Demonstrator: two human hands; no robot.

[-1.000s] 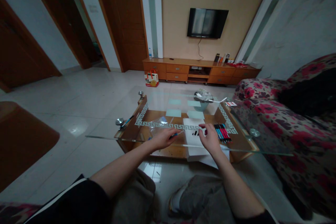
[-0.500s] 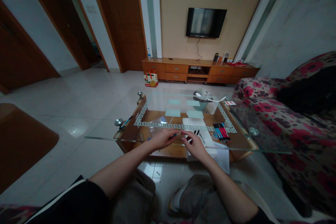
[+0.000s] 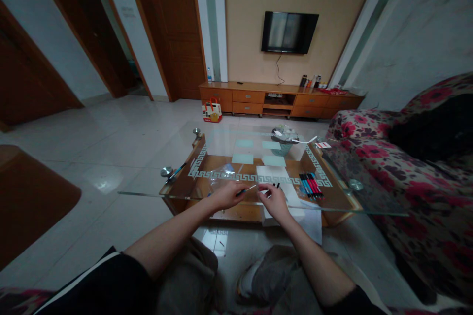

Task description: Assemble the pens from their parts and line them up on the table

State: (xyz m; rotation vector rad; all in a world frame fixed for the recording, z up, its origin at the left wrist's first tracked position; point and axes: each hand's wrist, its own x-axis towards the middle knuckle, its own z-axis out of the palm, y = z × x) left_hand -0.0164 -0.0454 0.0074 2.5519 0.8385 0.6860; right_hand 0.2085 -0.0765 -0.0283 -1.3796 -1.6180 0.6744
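My left hand (image 3: 229, 195) is closed around a pen (image 3: 241, 191) with a dark, bluish barrel, held above the glass table. A thin pale rod (image 3: 252, 187), like a refill, sticks out of it to the right. A small gap separates the rod's tip from my right hand (image 3: 272, 200), whose thumb and forefinger are pinched together; what they hold, if anything, is too small to name. Small black pieces (image 3: 276, 185) lie just behind the right hand. Further right, several blue, red and black pens (image 3: 311, 186) lie side by side on the glass.
The glass coffee table (image 3: 148, 192) has a wooden base. One more pen (image 3: 177, 172) lies near its left side. Clear plastic (image 3: 224, 173), white paper (image 3: 312, 226) and a lined waste basket (image 3: 284, 148) are around it. A flowered sofa (image 3: 417, 177) stands at the right.
My hands have moved slightly apart, the right one a little to the right. More of the pale rod now shows between them.
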